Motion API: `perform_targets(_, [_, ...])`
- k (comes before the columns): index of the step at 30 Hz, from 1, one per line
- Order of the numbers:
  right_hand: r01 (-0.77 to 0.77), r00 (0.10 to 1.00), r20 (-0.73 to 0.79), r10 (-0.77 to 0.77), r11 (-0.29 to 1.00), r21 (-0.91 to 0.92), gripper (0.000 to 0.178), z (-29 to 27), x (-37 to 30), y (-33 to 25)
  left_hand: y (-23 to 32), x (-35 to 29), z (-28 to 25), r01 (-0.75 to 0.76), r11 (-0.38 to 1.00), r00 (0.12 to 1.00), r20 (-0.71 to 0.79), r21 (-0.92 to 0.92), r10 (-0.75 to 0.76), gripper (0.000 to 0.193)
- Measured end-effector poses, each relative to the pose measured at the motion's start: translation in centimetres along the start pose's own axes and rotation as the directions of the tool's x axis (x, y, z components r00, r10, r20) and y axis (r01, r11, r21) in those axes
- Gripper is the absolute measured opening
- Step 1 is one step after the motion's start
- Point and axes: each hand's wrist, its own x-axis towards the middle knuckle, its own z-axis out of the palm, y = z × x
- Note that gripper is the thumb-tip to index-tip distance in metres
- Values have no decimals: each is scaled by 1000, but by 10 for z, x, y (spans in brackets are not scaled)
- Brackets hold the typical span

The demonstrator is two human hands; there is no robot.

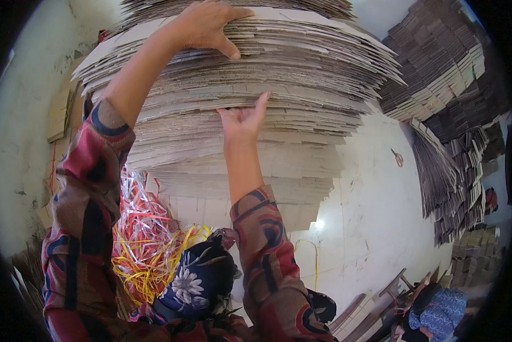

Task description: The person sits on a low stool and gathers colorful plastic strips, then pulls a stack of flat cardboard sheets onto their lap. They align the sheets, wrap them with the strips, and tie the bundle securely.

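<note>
A tall, fanned stack of flat grey-brown cardboard sheets rises in front of me. My left hand lies over its top edge, fingers stretched out and thumb spread down against the sheet edges. Lower on the near face, my right hand grips a thick section of the stack. Its fingers go into a dark gap between sheets, partly hidden, while the thumb points up along the edges above. Below that gap, the lower sheets step out toward me.
Red, white and yellow plastic strapping lies heaped near my left arm. Scissors rest on the pale floor. More cardboard stacks line the right side. Another person in blue patterned clothing is at the lower right.
</note>
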Motion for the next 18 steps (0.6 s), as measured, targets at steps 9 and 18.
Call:
perform_targets(9, [-56, 985, 171, 33, 990, 132, 69, -19, 5, -1, 36, -16, -25, 89, 992, 996, 0, 88, -89, 91])
perform_targets(18, [-76, 969, 239, 57, 995, 71, 87, -21, -2, -4, 98, -59, -73, 96, 967, 986, -153, 236, -61, 92])
